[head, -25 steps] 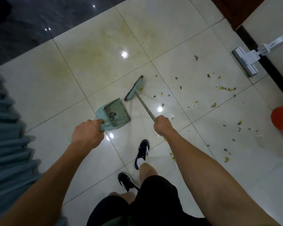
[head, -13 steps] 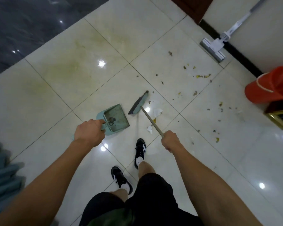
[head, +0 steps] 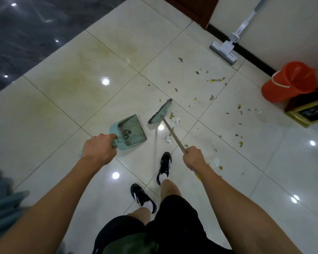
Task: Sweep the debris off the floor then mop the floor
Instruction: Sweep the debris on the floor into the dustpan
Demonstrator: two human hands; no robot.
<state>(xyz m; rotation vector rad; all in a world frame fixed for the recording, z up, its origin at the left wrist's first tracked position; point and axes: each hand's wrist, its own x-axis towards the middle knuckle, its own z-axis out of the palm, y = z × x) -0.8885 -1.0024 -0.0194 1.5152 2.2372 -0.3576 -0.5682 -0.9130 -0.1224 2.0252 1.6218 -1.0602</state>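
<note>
My left hand [head: 99, 150] grips the handle of a teal dustpan [head: 129, 132] that rests on the pale tiled floor with a small clump of dirt inside. My right hand [head: 194, 157] holds the stick of a broom [head: 161, 112], whose teal head lies on the floor just right of the pan's mouth. Scraps of white paper [head: 175, 121] and yellow-brown debris [head: 217, 80] are scattered to the right of the broom head. A white flat mop [head: 226, 48] leans on the far wall.
An orange bucket [head: 289, 81] stands by the wall at right, next to a dark gold-framed box [head: 309, 110]. A dark marble floor strip [head: 26, 33] runs along the upper left. My two feet in black shoes [head: 164, 165] stand below the broom. Grey fabric [head: 2, 204] sits at left.
The view has shifted so the mop and bucket sit further left. The broom head has moved right, a little away from the dustpan, towards the paper scraps.
</note>
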